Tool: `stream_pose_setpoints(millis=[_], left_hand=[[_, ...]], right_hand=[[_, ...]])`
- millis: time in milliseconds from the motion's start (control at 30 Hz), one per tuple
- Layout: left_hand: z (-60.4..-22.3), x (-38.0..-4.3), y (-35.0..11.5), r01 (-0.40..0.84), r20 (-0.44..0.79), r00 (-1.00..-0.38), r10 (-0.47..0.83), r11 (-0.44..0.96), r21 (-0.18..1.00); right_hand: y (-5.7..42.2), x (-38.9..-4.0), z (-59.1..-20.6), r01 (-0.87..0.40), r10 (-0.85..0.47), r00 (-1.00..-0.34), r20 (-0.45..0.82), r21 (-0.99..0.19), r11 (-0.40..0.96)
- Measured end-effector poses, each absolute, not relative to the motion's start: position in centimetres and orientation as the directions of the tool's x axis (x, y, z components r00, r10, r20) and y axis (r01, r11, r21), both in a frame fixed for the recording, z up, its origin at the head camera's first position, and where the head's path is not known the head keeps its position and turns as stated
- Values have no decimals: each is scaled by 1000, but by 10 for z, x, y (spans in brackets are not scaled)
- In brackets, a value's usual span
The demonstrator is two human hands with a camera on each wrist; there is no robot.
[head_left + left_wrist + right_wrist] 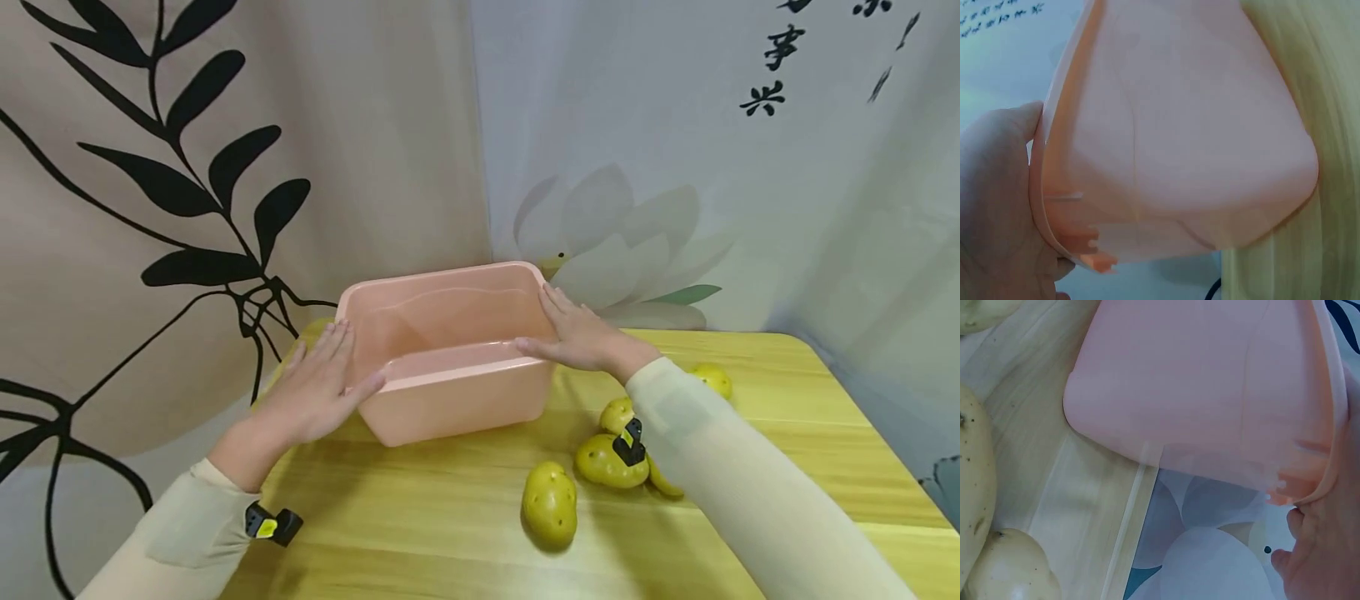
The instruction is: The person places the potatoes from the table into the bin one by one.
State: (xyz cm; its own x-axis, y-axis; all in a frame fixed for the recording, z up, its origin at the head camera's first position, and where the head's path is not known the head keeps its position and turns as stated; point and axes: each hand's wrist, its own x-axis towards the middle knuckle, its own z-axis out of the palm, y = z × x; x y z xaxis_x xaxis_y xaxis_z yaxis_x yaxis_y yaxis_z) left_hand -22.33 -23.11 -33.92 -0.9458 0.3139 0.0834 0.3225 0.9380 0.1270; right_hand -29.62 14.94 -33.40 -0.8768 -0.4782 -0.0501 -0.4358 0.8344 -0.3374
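Note:
A pink plastic basin (459,410), rectangular with a rounded rim, stands at the back of the wooden table. My left hand (315,387) holds its left end, thumb over the near rim and fingers along the end. At the opposite end, my right hand (581,333) grips the rim with the thumb toward the near edge. The wrist views show the left hand (1000,187) and the right hand (1325,537) against the rim's lip, with some fingertips showing past it. The basin's visible interior holds nothing.
One yellow potato (550,504) lies in front of the basin. Several more potatoes, including one (609,461) near my right wrist, are partly hidden by the sleeve (720,450). A printed curtain (397,142) hangs behind the wooden table (420,517).

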Motion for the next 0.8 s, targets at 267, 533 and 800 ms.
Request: stream_pose_setpoints(millis=[267, 533, 800], left_hand=[[-339, -198, -229, 408, 135, -907, 399, 912, 45], [-337, -181, -219, 459, 139, -879, 457, 888, -14], [-339, -160, -196, 562, 135, -815, 563, 825, -53]], right_hand=[[144, -299, -331, -444, -482, -875, -53, -314, 839], [140, -305, -327, -454, -482, -874, -59, -256, 854], [135, -315, -332, -430, -455, -887, -80, -218, 876]])
